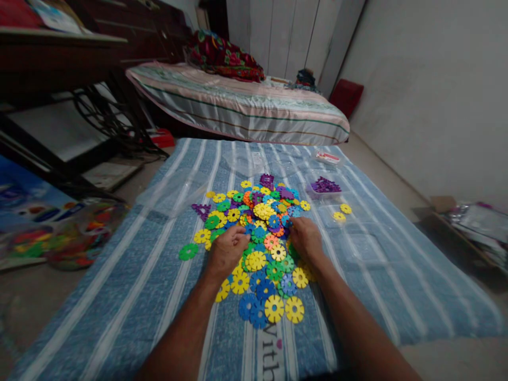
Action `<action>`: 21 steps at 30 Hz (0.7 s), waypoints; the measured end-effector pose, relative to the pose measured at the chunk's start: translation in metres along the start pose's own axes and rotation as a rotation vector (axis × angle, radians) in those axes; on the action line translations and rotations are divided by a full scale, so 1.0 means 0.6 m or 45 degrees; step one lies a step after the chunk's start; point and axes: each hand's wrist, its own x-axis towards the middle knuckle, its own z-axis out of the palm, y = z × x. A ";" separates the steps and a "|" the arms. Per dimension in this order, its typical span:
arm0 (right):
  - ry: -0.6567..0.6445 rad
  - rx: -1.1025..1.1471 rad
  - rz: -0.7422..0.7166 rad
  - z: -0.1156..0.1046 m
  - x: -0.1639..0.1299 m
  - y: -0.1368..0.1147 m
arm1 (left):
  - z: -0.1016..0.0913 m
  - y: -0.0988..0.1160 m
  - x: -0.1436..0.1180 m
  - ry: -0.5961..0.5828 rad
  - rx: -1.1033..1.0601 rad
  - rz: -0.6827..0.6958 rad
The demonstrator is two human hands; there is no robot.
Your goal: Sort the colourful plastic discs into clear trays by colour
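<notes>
A loose heap of notched plastic discs (pixel 278 253) in yellow, green, blue and orange lies on the striped cloth. My left hand (pixel 227 250) is at the heap's left side, thumb and fingers pressed together; anything between them cannot be made out. On the right side of the heap, my right hand (pixel 306 239) has its fingers curled in beside a blue disc (pixel 286 221), and their tips are partly hidden. Purple letter or number pieces, one a purple A (pixel 201 211), lie among and beside the discs. A stack of yellow discs (pixel 264 211) sits near the middle.
A clear container with purple pieces (pixel 326 185) stands right of the heap, near two yellow discs (pixel 345 209). Clear plastic lids (pixel 369 247) and a small red-and-white box (pixel 327 157) also lie on the blue striped cloth (pixel 159 296). A bed (pixel 246 106) stands beyond.
</notes>
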 end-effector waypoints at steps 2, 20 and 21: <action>0.029 0.015 -0.016 0.000 -0.001 0.002 | 0.000 0.000 0.000 0.001 0.003 0.005; -0.028 0.075 -0.111 -0.006 -0.015 -0.010 | -0.001 0.005 -0.002 -0.021 0.010 0.009; -0.027 0.064 -0.113 -0.005 -0.015 -0.011 | -0.001 0.005 -0.002 -0.020 0.008 0.007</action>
